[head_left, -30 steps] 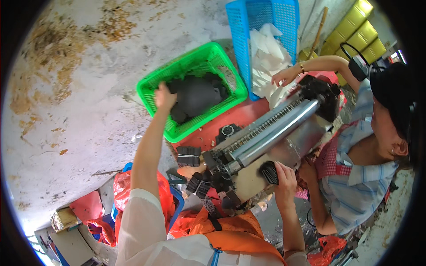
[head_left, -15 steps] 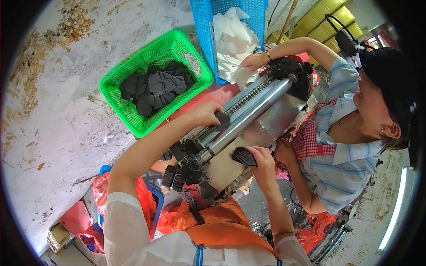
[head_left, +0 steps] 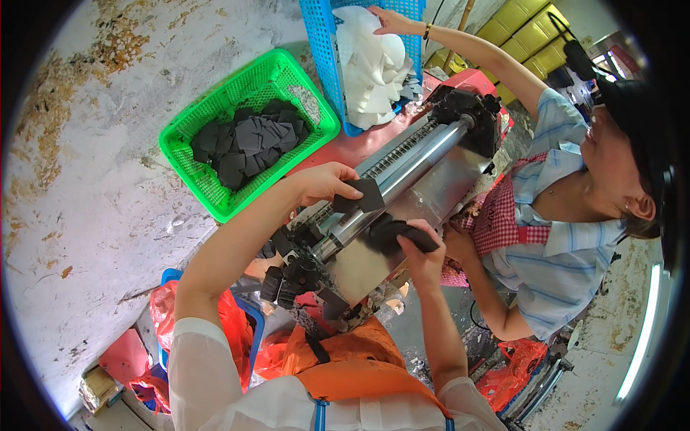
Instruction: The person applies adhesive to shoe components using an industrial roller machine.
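My left hand (head_left: pixel 327 184) pinches a thin black piece (head_left: pixel 365 195) by its edge, over the near end of a shiny metal roller (head_left: pixel 428 156). The roller runs across a machine with a toothed strip (head_left: pixel 399 154) beside it. My right hand (head_left: pixel 425 257) grips a bunch of similar black pieces (head_left: pixel 413 235) above the machine's flat metal plate (head_left: pixel 359 274). How many are in the bunch I cannot tell. A green basket (head_left: pixel 188 185) beyond my left forearm holds a heap of dark flat pieces (head_left: pixel 251 140).
A co-worker stands at the right, one hand (head_left: pixel 395 23) at white sheets (head_left: pixel 370 68) in a tall blue basket (head_left: pixel 320 54). Black knobs (head_left: pixel 284 284) stick out at the machine's near end. Red bags (head_left: pixel 230 327) sit at lower left.
My left hand has brought the black piece up over the roller. My right hand's bunch has turned and shifted slightly up. The co-worker's hand has moved from the machine back to the blue basket.
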Demonstrator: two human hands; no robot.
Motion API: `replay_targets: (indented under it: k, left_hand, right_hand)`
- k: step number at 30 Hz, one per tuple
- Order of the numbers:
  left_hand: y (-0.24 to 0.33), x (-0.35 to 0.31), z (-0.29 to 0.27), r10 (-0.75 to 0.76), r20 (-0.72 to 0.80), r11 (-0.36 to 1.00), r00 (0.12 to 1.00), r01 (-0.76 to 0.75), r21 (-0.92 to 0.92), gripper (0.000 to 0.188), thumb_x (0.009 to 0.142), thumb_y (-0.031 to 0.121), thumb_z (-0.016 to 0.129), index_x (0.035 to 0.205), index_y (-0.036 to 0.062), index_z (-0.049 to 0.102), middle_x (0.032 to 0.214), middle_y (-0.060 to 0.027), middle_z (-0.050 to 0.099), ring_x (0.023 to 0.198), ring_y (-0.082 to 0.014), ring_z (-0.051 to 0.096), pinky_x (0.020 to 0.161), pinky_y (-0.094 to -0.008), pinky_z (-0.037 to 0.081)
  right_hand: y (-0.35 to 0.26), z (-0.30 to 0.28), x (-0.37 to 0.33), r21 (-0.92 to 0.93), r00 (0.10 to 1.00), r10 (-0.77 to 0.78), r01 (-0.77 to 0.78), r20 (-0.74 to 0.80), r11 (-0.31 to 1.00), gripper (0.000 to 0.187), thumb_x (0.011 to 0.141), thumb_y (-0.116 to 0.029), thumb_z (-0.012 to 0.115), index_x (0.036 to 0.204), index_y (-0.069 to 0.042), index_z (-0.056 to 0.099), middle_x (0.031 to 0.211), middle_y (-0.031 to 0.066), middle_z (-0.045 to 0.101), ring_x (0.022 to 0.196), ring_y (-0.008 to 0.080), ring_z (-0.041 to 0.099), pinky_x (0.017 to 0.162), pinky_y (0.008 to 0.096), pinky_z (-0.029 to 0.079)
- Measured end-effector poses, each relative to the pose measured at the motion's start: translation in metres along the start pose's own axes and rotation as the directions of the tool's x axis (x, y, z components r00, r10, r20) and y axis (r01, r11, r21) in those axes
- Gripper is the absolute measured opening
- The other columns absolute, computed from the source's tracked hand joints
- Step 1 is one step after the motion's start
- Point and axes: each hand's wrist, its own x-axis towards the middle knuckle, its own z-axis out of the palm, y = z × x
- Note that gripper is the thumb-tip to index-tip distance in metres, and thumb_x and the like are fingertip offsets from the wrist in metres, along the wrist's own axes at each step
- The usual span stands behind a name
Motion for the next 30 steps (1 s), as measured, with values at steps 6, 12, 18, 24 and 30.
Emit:
replay_targets:
  k: [6, 12, 18, 24, 30]
  left_hand:
    - [0.000, -0.003, -0.016, 0.024, -0.205, 0.949, 0.979, 0.042, 0.312, 0.021, 0.082, 0.008, 0.071, 0.102, 0.0043, 0.065, 0.091, -0.0017, 0.066, 0.081, -0.0100, 0.063, 0.070, -0.0288, 0.051]
    - [0.015, -0.034, -0.038, 0.249, -0.358, 0.968, 0.900, -0.246, 0.054, 0.024, 0.080, 0.001, 0.071, 0.103, 0.0042, 0.064, 0.090, -0.0012, 0.065, 0.078, -0.0098, 0.063, 0.067, -0.0249, 0.052]
    - [0.023, -0.046, -0.037, 0.229, -0.439, 0.957, 0.869, -0.283, -0.060, 0.030, 0.079, -0.005, 0.070, 0.107, 0.0027, 0.063, 0.094, -0.0032, 0.065, 0.080, -0.0115, 0.064, 0.074, -0.0258, 0.055]
    - [0.019, -0.046, -0.032, 0.238, -0.437, 0.945, 0.867, -0.311, -0.102, 0.035, 0.081, -0.005, 0.069, 0.114, 0.0038, 0.062, 0.098, -0.0031, 0.065, 0.086, -0.0110, 0.065, 0.076, -0.0260, 0.055]
    - [0.017, -0.043, -0.036, 0.189, -0.308, 0.954, 0.932, -0.248, -0.166, 0.040, 0.083, -0.003, 0.069, 0.121, 0.0009, 0.059, 0.105, -0.0051, 0.067, 0.093, -0.0125, 0.066, 0.082, -0.0283, 0.056]
  right_hand:
    - [-0.003, -0.011, -0.007, -0.645, 0.899, -0.278, 0.437, 0.338, 0.627, 0.054, 0.059, 0.010, 0.070, 0.112, -0.003, 0.062, 0.106, 0.0118, 0.059, 0.098, 0.0304, 0.059, 0.086, 0.0380, 0.050]
    - [0.009, 0.003, -0.017, -0.786, 0.868, -0.371, 0.470, 0.330, 0.402, 0.057, 0.058, 0.009, 0.068, 0.114, -0.003, 0.060, 0.107, 0.0123, 0.058, 0.103, 0.0325, 0.055, 0.088, 0.0406, 0.047]
    - [0.000, 0.001, -0.016, -0.793, 0.921, -0.239, 0.388, 0.309, 0.469, 0.046, 0.063, 0.009, 0.063, 0.108, -0.002, 0.059, 0.106, 0.0119, 0.059, 0.104, 0.0319, 0.055, 0.090, 0.0402, 0.045]
    - [0.017, 0.004, -0.026, -0.775, 0.866, -0.392, 0.470, 0.312, 0.422, 0.046, 0.062, 0.011, 0.061, 0.106, -0.003, 0.059, 0.109, 0.0112, 0.060, 0.104, 0.0322, 0.055, 0.091, 0.0406, 0.044]
    - [0.022, -0.003, -0.026, -0.760, 0.894, -0.340, 0.433, 0.292, 0.485, 0.045, 0.061, 0.008, 0.066, 0.104, -0.004, 0.059, 0.105, 0.0108, 0.060, 0.104, 0.0332, 0.054, 0.092, 0.0415, 0.043]
